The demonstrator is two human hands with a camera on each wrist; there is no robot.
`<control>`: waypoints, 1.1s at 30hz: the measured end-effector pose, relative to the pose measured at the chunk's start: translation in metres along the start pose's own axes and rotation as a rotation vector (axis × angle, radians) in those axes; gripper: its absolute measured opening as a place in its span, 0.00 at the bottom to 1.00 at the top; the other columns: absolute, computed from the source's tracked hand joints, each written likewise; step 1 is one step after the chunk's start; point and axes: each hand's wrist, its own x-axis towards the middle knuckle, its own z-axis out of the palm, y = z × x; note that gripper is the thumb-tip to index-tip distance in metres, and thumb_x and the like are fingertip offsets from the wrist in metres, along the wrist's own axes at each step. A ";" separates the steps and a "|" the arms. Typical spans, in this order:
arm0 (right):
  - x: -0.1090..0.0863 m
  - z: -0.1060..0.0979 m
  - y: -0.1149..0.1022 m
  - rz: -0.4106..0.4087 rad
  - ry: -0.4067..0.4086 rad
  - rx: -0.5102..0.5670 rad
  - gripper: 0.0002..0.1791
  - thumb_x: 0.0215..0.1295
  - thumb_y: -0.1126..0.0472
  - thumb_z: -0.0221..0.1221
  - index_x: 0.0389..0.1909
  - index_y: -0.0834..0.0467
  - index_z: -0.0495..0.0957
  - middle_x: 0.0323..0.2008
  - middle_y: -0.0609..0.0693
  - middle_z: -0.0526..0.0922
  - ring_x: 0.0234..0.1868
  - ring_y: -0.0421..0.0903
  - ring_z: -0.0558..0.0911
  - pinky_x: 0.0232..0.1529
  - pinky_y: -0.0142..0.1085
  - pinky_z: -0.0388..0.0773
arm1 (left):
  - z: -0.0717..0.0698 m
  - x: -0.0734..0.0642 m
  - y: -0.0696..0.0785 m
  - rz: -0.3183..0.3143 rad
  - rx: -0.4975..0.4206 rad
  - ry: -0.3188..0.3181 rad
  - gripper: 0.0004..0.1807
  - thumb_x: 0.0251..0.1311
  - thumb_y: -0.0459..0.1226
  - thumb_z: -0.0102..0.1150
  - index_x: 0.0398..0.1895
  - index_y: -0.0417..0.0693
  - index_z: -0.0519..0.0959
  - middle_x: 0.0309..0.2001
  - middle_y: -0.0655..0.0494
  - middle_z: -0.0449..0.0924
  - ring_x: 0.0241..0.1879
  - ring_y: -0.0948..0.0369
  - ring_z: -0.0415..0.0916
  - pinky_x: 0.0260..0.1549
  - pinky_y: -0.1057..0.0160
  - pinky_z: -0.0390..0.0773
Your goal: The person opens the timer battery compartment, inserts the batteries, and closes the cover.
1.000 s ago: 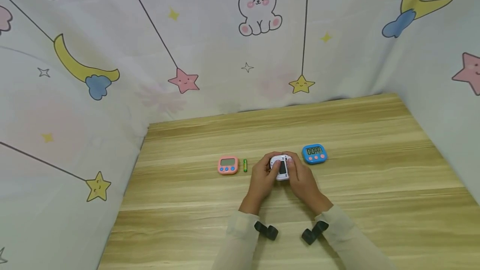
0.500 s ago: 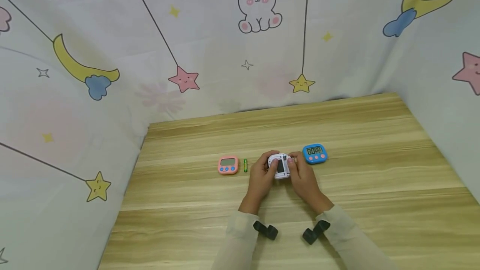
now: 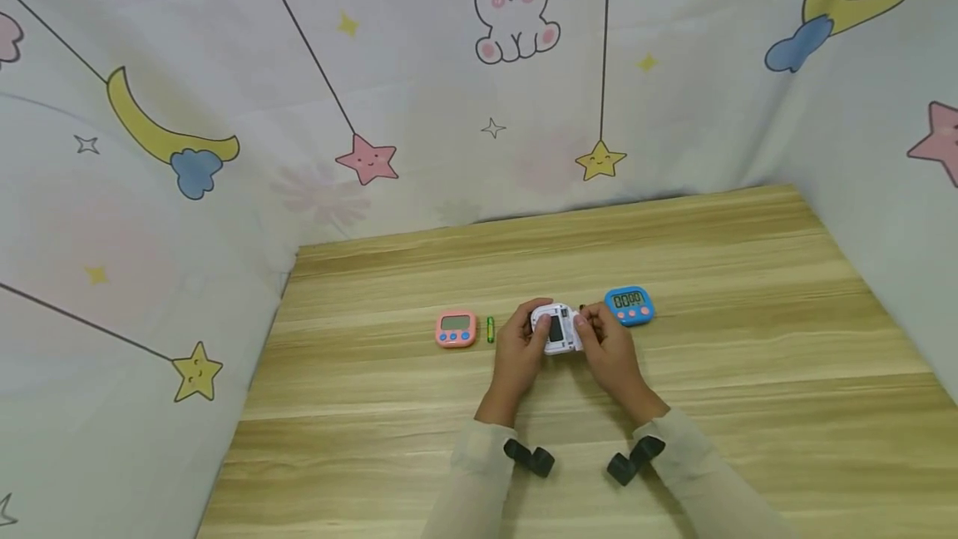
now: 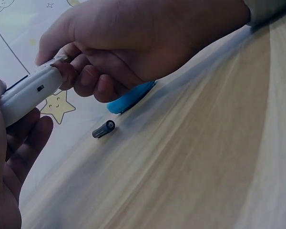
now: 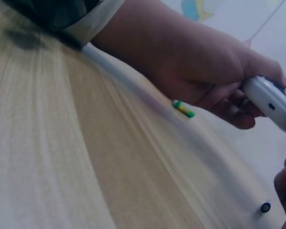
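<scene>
My left hand [image 3: 520, 356] grips a white digital timer [image 3: 555, 329], its back facing up and a dark rectangle showing there. At its right edge my right hand [image 3: 615, 360] pinches a small white piece that looks like the battery cover [image 3: 577, 341]. In the left wrist view, the right thumb and fingers close on that edge, hiding most of the piece. A dark battery [image 4: 103, 129] lies on the table beyond the hands. Left of the left hand lies a green battery [image 3: 490, 329].
A pink timer [image 3: 455, 329] with a blank screen lies left of the green battery. A blue timer [image 3: 629, 306] showing zeros lies just beyond the right hand. The wooden table [image 3: 359, 439] meets a printed cloth [image 3: 441, 148] at the back and sides.
The white timer has shifted slightly left with the left hand. My right hand has drawn slightly right, and more of the white piece sticks out at the timer's right edge.
</scene>
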 end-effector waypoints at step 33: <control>-0.002 0.006 0.024 -0.104 -0.393 -0.285 0.09 0.63 0.60 0.65 0.44 0.53 0.82 0.34 0.40 0.82 0.31 0.35 0.78 0.33 0.33 0.77 | -0.008 0.004 -0.003 -0.072 -0.147 0.219 0.16 0.72 0.33 0.48 0.58 0.33 0.73 0.48 0.43 0.80 0.42 0.64 0.76 0.37 0.68 0.76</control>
